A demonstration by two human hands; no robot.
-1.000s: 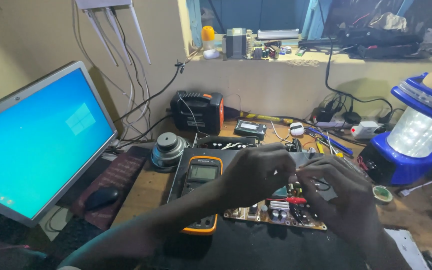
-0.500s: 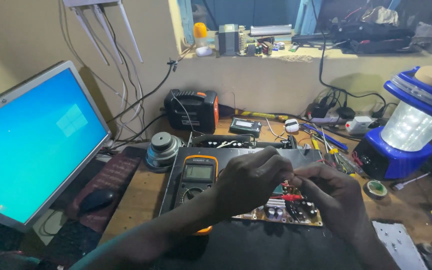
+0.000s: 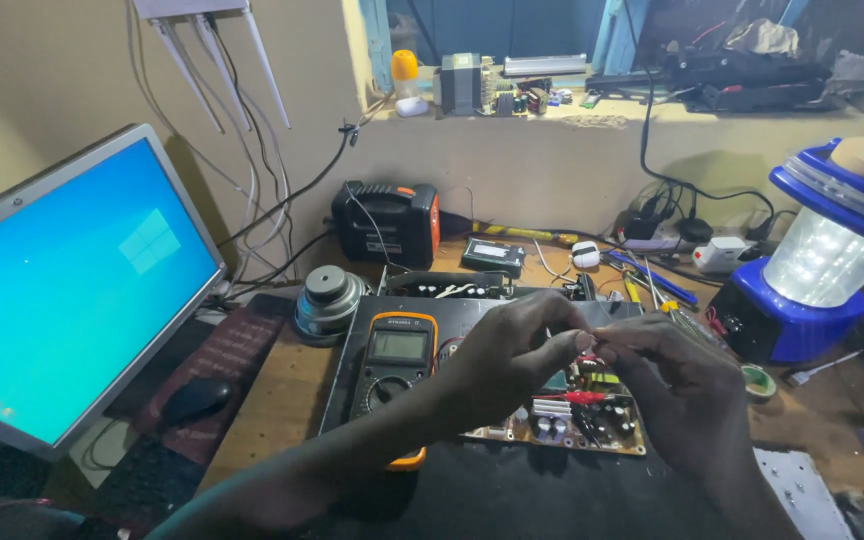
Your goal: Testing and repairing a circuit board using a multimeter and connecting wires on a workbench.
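Fingertips of left hand (image 3: 512, 355) and right hand (image 3: 687, 385) meet, pinched together on something too small to identify. Circuit board (image 3: 562, 420) sits directly below the fingers; multimeter (image 3: 397, 365) just left of them; blue lantern (image 3: 817, 260) well off right.

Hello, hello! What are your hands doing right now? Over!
Left hand and right hand fingertips pinched together on something too small to tell. Circuit board right below. Multimeter beside left hand, not touched.

A tilted monitor (image 3: 67, 290) glows cyan at left; the orange-rimmed multimeter's (image 3: 398, 365) small grey screen (probably blank) lies mid-bench.
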